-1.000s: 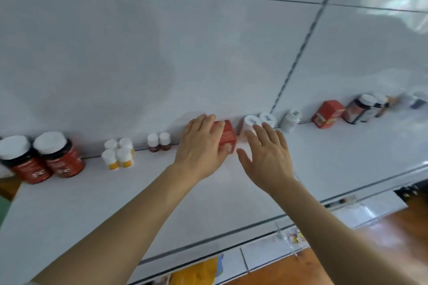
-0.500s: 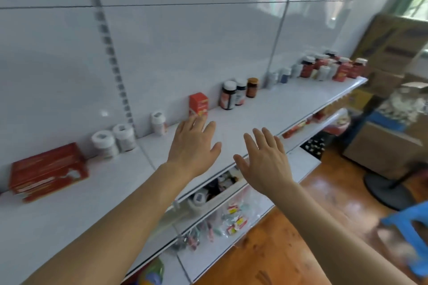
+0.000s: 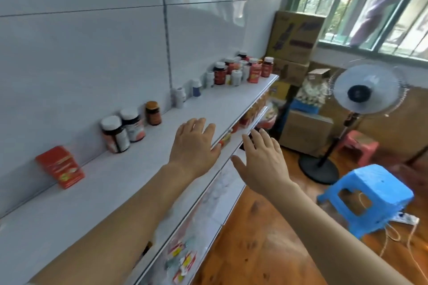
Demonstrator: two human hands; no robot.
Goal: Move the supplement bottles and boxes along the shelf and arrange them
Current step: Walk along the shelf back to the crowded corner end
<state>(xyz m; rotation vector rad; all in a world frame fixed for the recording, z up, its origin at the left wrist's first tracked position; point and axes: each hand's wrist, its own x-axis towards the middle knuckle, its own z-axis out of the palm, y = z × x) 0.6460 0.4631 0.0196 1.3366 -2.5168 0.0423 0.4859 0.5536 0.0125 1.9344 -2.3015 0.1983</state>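
Both hands, left hand (image 3: 193, 143) and right hand (image 3: 262, 159), hover flat (empty) over the shelf (image 3: 97, 192).

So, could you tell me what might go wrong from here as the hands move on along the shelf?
1. The far cluster of bottles stands crowded at the shelf end, near its front edge; a careless push there could tip one off.
2. The red box leans against the back wall and may slide flat if bumped.
3. Both hands are empty, the left hand over the shelf and the right hand beyond its edge, so a sweeping forearm might catch the two white-capped bottles.
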